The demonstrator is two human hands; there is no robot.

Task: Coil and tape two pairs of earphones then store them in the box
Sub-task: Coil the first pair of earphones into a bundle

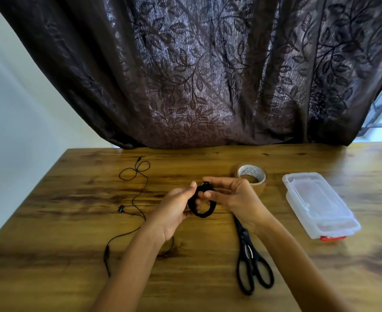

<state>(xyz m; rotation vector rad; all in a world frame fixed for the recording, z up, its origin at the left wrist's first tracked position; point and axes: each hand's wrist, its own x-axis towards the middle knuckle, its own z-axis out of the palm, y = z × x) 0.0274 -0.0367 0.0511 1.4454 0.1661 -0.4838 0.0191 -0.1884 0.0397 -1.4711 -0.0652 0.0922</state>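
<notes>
Both hands are up over the middle of the wooden table (208, 255), sharing one coiled pair of earphones (204, 207). The left hand (174, 210) grips the coil's side, and the right hand (233, 195) pinches its top. The second pair of earphones (133, 199) lies loose on the left. Tape roll (251, 175), scissors (252, 262) and the closed plastic box (318, 204) sit on the right.

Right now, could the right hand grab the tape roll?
Probably yes. The tape roll sits just behind the right hand with nothing between them. But it pinches the coiled earphones, so it must let go first.
</notes>
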